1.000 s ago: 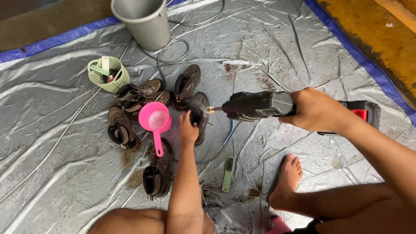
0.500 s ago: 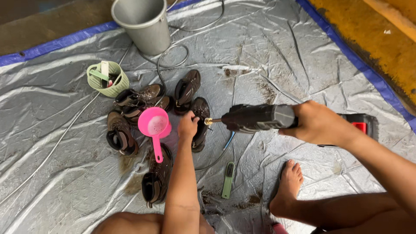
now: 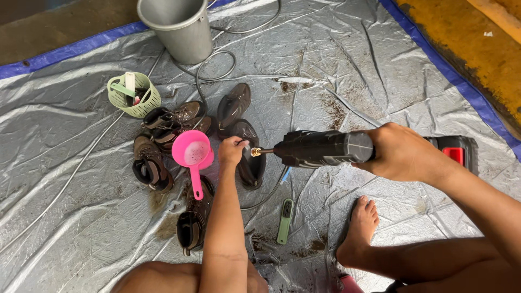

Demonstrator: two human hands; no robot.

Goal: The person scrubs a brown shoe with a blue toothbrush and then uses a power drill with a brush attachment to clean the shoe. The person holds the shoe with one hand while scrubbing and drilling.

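My right hand [image 3: 404, 154] grips the rear of a black cordless spray gun [image 3: 323, 147], held level and pointing left. A red and black battery [image 3: 458, 149] sits at its back end. My left hand [image 3: 232, 151] reaches up from below, and its fingers pinch the gun's brass nozzle tip [image 3: 261, 152]. Right under the tip lies a dark muddy boot [image 3: 251, 163]. A pink plastic scoop [image 3: 192, 153] rests on the shoes just left of my left hand.
Several muddy brown boots [image 3: 163, 135] lie in a heap on a grey tarp [image 3: 70, 217]. A green basket [image 3: 134, 96] and a grey bucket [image 3: 179, 27] stand behind them. A green brush [image 3: 284, 221] lies near my bare foot [image 3: 361, 228]. A hose [image 3: 217, 70] loops over the tarp.
The spray gun has come lower and nearer the boots. My left hand has risen from the shoe to the nozzle tip and closed its fingers on it.
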